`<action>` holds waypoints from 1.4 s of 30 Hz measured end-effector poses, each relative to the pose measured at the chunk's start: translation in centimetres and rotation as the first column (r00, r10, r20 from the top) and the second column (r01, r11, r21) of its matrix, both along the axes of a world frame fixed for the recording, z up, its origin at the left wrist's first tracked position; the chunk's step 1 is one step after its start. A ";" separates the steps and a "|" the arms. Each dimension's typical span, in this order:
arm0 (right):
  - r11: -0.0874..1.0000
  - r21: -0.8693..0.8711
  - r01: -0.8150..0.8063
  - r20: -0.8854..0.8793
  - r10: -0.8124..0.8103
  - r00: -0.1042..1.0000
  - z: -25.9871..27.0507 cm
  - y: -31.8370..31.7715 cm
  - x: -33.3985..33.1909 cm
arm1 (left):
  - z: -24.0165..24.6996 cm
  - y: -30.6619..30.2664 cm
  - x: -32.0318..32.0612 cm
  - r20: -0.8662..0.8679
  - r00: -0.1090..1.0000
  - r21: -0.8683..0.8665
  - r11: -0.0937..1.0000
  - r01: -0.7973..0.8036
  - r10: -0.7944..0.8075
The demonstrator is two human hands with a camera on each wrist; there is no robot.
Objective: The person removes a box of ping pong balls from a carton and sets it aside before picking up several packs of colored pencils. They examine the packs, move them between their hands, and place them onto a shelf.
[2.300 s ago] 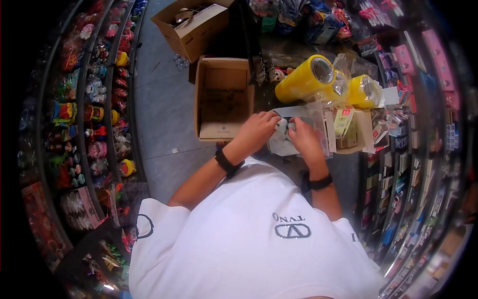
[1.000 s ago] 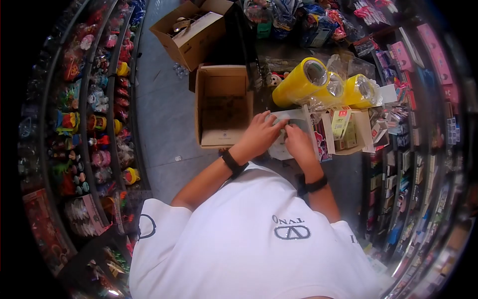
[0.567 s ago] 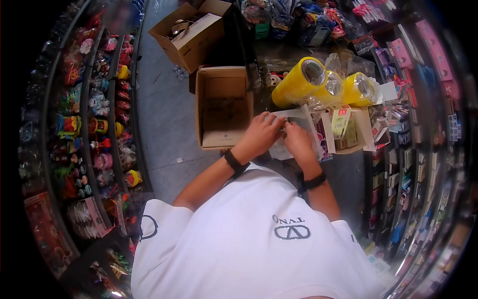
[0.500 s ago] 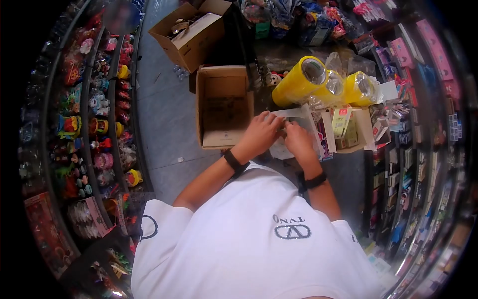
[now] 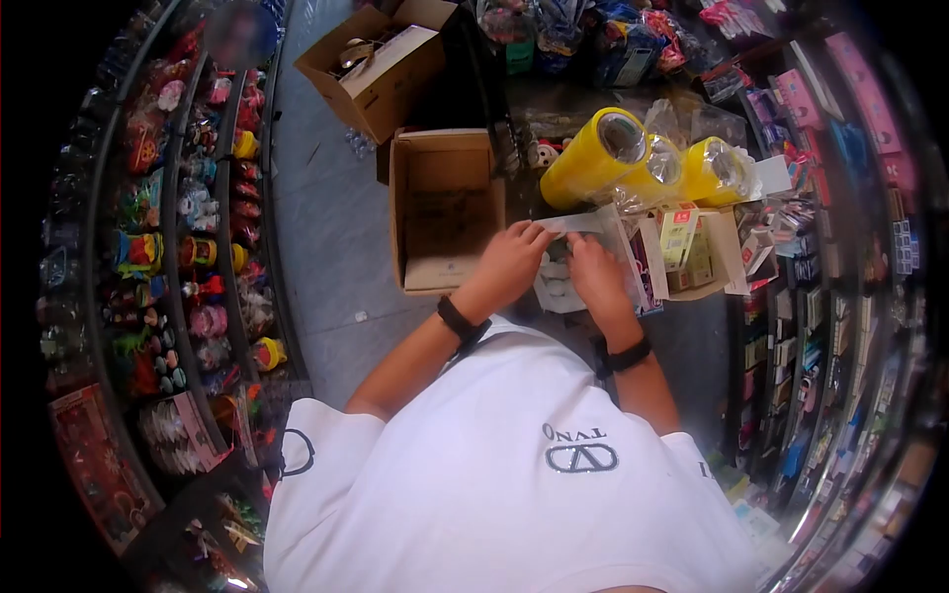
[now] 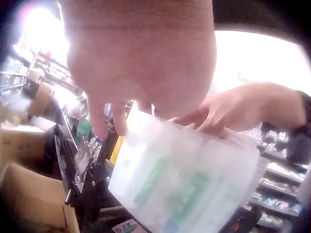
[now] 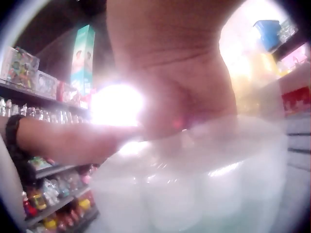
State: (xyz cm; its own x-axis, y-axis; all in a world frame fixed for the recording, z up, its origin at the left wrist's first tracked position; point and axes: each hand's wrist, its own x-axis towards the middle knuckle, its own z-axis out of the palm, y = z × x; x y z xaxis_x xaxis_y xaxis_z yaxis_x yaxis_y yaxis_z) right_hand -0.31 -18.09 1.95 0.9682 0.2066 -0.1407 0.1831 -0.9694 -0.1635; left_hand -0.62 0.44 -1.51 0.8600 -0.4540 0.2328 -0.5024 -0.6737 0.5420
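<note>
A frosted plastic bag [image 5: 560, 296] with a row of rounded white items inside hangs in front of the person's waist. Green print shows through the bag [image 6: 184, 179] in the left wrist view. My left hand [image 5: 509, 267] grips the bag's top left edge; two of its fingers extend down past that edge in the left wrist view. On the other side my right hand [image 5: 599, 280] pinches the top edge, its fingertips mostly behind the plastic. A small gap separates the two hands. In the right wrist view the bag [image 7: 175, 199] hangs just below my right hand [image 7: 180, 92].
An open cardboard box [image 5: 397, 217] stands left of the hands, with another box [image 5: 381, 84] behind it. Yellow tape rolls [image 5: 590, 163] and a carton of small boxes [image 5: 733, 259] sit to the right. Stocked shelves [image 5: 222, 217] line both sides.
The hands came together over the bag's top, hiding much of it, and have now parted slightly. More of the white items shows between them than half a second ago.
</note>
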 end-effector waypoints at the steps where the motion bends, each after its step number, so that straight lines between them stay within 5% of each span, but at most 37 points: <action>1: 1.000 0.000 -0.008 -0.005 0.008 1.000 0.3 0.1 0.0 | 0.0 0.0 0.0 -0.003 1.000 -0.002 1.000 0.000 0.000; 5: 0.990 0.048 0.133 -0.140 -0.125 0.982 1.5 0.8 -0.3 | 0.0 0.0 -0.1 -0.013 1.000 -0.028 1.000 -0.010 0.010; 14: 0.942 0.324 -0.084 -0.049 0.105 0.993 -0.4 -1.3 -0.8 | -0.4 -0.2 0.2 0.032 0.999 -0.102 0.994 0.028 -0.025; 20: 0.882 0.466 0.070 -0.059 -0.048 0.997 -0.3 -1.2 -1.0 | -0.6 -0.4 0.4 0.001 0.999 -0.112 0.993 0.047 -0.048; 26: 0.947 0.279 0.157 -0.118 -0.129 0.985 1.0 -0.5 -0.9 | 0.1 -1.0 0.3 -0.014 1.000 -0.126 0.992 0.010 -0.011; 42: 0.976 0.172 0.132 -0.069 -0.122 0.990 -0.1 -0.5 -0.5 | -0.5 -1.3 1.7 -0.114 0.993 0.086 0.996 0.034 -0.024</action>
State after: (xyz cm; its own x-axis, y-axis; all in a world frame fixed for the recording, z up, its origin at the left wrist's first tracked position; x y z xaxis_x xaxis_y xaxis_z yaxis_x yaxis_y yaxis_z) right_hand -0.84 -18.61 1.88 0.9795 0.1087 -0.1697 0.0454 -0.9394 -0.3398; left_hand 1.04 -0.86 -1.98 0.8645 -0.4939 0.0932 -0.4618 -0.7072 0.5355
